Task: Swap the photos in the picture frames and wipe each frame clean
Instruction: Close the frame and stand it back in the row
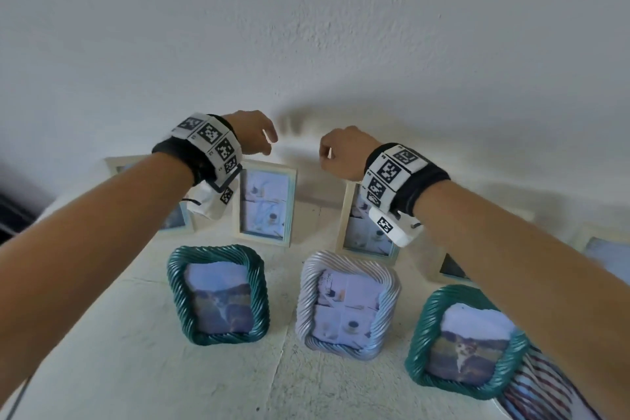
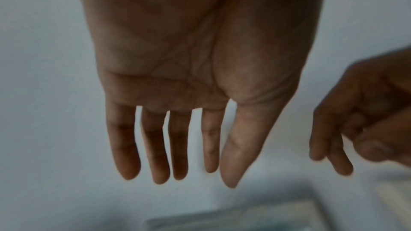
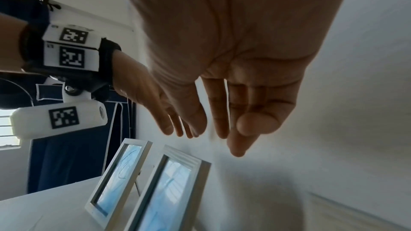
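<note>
— Hands? Why raised?
— Left hand [image 1: 252,131] and right hand [image 1: 342,153] hang relaxed and empty above the frames [image 1: 266,203], which stand untouched on the table [image 1: 136,351] against the wall [image 1: 306,27]; probably choosing.

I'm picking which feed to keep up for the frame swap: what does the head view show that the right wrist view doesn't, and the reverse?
Only the head view shows the front row: two green twisted frames, a silver twisted frame between them, and a striped cloth at the lower right.

Only the right wrist view shows the right hand's open palm, straight fingers holding nothing, and a wire stand behind a white frame.

Both show the two hands raised near the wall, the left hand empty, and white rectangular frames standing upright on the table.
</note>
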`<action>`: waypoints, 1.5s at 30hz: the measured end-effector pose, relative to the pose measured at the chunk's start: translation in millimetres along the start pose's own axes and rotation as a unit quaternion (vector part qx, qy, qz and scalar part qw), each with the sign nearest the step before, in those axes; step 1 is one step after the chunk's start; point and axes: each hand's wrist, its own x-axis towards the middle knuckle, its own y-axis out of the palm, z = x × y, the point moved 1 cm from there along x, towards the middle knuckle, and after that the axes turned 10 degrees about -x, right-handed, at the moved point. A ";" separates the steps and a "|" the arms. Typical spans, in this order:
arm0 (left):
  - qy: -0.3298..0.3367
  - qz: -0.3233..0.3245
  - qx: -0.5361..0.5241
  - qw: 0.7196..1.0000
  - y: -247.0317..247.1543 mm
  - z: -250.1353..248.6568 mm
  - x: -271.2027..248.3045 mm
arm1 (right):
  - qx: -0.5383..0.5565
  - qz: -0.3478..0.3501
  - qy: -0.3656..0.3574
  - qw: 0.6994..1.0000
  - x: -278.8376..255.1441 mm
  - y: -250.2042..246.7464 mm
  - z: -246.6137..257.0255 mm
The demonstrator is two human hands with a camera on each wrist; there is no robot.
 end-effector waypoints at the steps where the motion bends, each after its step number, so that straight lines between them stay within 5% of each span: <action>1: -0.018 0.003 0.031 0.999 3.3 11.3 1.4 | -0.003 0.008 -0.002 1.000 10.8 3.8 11.2; 12: -0.009 0.031 0.076 0.997 9.2 51.6 -12.6 | -0.048 0.045 -0.016 0.998 62.6 24.7 59.0; 20: 0.084 -0.045 -0.012 0.995 -38.8 27.5 -57.7 | 0.122 -0.122 -0.016 0.985 -1.4 -36.3 28.0; 25: 0.189 -0.105 -0.153 0.964 -50.5 -10.0 -115.9 | 0.324 -0.261 -0.002 0.909 -91.5 -59.6 10.2; 29: 0.261 -0.101 -0.246 0.928 -30.7 -41.6 -166.6 | 0.410 -0.262 0.008 0.873 -164.3 -38.2 10.8; 33: 0.296 -0.068 -0.320 0.898 2.0 -59.9 -210.2 | 0.424 -0.237 -0.014 0.874 -235.6 4.1 21.5; 36: 0.301 -0.030 -0.367 0.880 33.0 -66.0 -232.3 | 0.535 -0.229 0.013 0.813 -277.4 47.6 31.4; 40: 0.278 -0.040 -0.359 0.890 78.6 -70.3 -246.8 | 0.655 -0.205 0.093 0.721 -311.0 100.1 43.5; 45: 0.224 -0.059 -0.398 0.888 140.3 -61.5 -255.1 | 0.725 -0.210 0.122 0.645 -336.2 139.2 57.0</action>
